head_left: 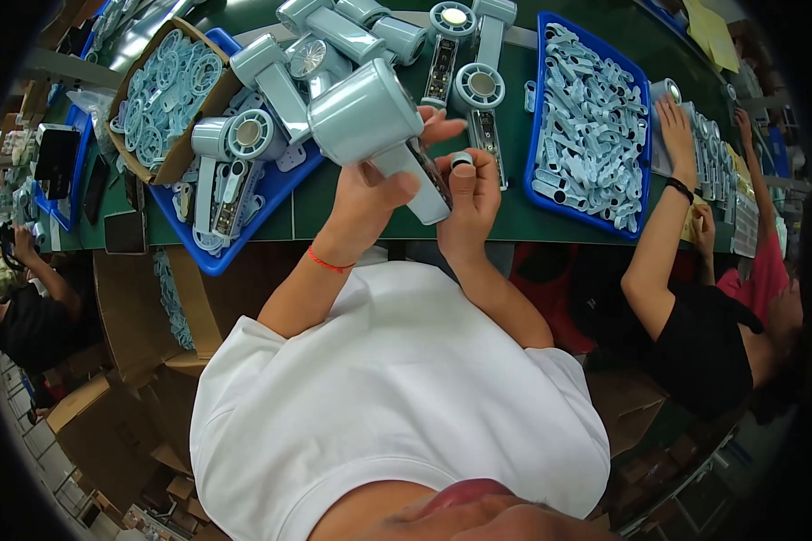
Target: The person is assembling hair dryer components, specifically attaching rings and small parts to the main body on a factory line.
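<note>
My left hand (366, 197) is wrapped round the handle of a pale blue handheld fan (363, 113), thumb in front, fingertips showing past the far side. The fan has a wide drum-shaped head, and its handle tilts down to the right with the inner parts exposed along one side. Close beside that open side, my right hand (471, 200) is closed, thumb and forefinger pinching a small pale part with a dark edge (462, 159). The small part's full shape is hidden by the fingers.
More fans (480, 87) lie across the green table's far side. At left, a cardboard box (128, 160) of pale rings stands by a blue tray (215, 264) of fan parts. A blue bin (539, 185) of small pale pieces sits right, near a co-worker's arm (656, 234).
</note>
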Demonstrator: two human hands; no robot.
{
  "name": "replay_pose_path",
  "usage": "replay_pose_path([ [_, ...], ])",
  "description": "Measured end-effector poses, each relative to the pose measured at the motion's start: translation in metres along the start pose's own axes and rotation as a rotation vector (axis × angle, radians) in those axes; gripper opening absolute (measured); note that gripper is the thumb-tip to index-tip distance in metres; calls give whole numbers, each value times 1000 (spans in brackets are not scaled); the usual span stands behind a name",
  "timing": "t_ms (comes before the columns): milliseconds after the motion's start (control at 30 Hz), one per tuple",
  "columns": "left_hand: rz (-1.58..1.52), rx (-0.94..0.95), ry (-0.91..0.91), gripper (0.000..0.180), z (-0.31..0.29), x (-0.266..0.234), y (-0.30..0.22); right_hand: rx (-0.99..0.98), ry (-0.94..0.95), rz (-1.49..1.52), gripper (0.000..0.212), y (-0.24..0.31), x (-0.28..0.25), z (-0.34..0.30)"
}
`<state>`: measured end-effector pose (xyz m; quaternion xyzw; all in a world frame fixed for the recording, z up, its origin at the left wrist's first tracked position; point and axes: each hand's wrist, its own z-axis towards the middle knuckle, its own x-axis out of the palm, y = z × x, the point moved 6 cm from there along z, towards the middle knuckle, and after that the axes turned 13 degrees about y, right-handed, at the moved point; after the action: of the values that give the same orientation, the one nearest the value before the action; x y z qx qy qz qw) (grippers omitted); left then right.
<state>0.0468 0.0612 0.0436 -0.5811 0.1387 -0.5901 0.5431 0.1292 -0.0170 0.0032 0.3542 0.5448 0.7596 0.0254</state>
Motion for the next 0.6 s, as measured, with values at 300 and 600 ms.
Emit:
replay_pose_path([
  [300,1,-268,-192,55,-49,-20,10,180,386,-64,45,28,-11,-6],
  [600,-294,-337,-204,66,-53,-9,38,328,364,-247,42,33,-28,-15],
])
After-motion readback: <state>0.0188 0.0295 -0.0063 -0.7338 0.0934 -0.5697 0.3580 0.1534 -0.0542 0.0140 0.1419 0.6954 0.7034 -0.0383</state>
